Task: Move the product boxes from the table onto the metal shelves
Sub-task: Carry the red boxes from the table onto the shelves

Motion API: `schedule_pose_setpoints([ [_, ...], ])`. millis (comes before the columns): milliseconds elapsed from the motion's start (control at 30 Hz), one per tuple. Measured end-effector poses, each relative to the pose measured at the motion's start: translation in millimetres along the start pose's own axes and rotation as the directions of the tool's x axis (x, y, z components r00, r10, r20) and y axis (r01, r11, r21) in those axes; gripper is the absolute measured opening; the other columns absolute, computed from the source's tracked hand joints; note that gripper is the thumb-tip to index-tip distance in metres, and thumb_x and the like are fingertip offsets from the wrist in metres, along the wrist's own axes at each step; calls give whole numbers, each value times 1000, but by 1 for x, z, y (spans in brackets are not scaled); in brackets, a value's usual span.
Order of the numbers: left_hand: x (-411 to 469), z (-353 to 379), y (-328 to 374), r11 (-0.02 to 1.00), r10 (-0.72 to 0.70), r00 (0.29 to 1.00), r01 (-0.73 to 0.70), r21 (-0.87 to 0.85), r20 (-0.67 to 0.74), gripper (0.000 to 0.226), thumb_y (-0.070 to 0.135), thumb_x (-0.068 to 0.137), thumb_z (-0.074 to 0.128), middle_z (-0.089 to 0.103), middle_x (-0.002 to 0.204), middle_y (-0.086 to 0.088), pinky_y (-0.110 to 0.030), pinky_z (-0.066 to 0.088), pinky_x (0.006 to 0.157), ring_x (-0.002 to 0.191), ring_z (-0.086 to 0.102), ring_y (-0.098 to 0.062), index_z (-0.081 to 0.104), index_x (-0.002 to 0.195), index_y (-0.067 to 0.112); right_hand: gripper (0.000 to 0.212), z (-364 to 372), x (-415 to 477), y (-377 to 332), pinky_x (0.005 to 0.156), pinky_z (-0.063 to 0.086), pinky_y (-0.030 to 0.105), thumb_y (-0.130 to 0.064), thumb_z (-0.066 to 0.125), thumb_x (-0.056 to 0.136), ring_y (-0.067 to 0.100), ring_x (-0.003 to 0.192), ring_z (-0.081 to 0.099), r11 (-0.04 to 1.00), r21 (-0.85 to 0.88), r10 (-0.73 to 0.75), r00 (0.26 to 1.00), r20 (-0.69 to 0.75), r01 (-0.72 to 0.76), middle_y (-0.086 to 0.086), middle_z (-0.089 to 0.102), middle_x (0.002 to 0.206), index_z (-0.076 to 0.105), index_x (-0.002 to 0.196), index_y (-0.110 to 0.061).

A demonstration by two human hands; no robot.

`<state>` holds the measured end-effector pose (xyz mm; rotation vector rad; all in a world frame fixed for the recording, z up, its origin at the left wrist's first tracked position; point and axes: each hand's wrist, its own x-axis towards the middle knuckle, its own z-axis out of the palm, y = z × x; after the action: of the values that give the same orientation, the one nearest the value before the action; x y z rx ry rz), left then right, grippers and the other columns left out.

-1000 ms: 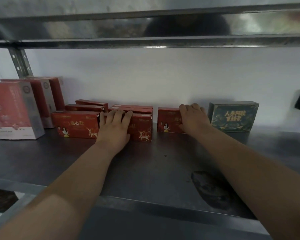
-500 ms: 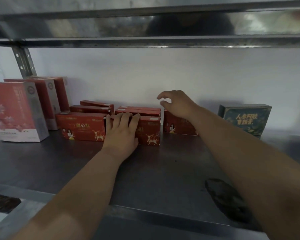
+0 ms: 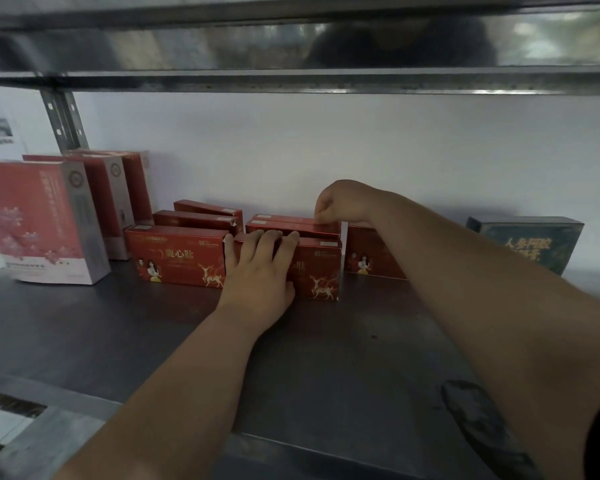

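Note:
Several flat red product boxes stand in rows on the metal shelf (image 3: 118, 334). My left hand (image 3: 260, 271) lies flat against the front of a red deer-print box (image 3: 317, 271), its straight fingers reaching over the top edge. My right hand (image 3: 343, 204) hovers over the red box behind it (image 3: 288, 225), with curled fingertips pinching that box's top right end. Another red box (image 3: 369, 258) stands to the right, partly hidden by my right forearm. A matching red box (image 3: 177, 258) stands to the left of my left hand.
Tall red-and-white boxes (image 3: 39, 223) stand at the left of the shelf, and a dark green box (image 3: 530, 244) at the right. The upper shelf (image 3: 291, 46) hangs low overhead. A perforated upright (image 3: 63, 119) rises at the back left. A dark stain (image 3: 475, 420) marks the shelf front.
My right hand left the right-hand red box, rose, moved left and came down on the rear red box. My left hand stayed on the front box.

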<state>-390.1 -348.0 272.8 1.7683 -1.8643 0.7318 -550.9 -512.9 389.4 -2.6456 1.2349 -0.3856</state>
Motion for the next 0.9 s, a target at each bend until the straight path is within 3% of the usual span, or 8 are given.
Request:
schedule_pose_setpoints([
  [133,-1,0,0,1000,-8,1000,8,-10,-7,79,34,79,70,42,144,-9,-71,14,114,138,31,-32,38,150,22,18,-1,7,-4,79,51,31,-30,71,88,16,97,66,998,-54,19,998,54,-16,-1,73,100,75,100,-17],
  [300,-1,-3,0,1000,-13,1000,13,-20,-7,79,36,79,71,42,144,-8,-70,16,114,138,31,-32,37,149,23,18,-6,11,-12,68,42,25,-30,71,90,12,92,60,992,-123,4,996,84,7,-6,67,98,73,102,-17],
  [500,-1,-5,0,999,-17,1000,18,-47,18,76,35,83,67,39,146,-8,-70,15,115,141,28,-33,35,151,23,15,-2,15,-16,68,47,26,-17,69,87,10,77,62,998,-50,-38,996,81,42,-7,70,90,75,101,-20],
  [900,0,-5,-1,997,-21,999,23,-74,29,76,36,84,64,37,148,-8,-70,15,115,143,26,-33,32,152,24,16,4,27,-11,68,46,25,-15,72,85,5,81,62,995,-88,-33,999,32,35,-8,69,95,76,100,-18],
])
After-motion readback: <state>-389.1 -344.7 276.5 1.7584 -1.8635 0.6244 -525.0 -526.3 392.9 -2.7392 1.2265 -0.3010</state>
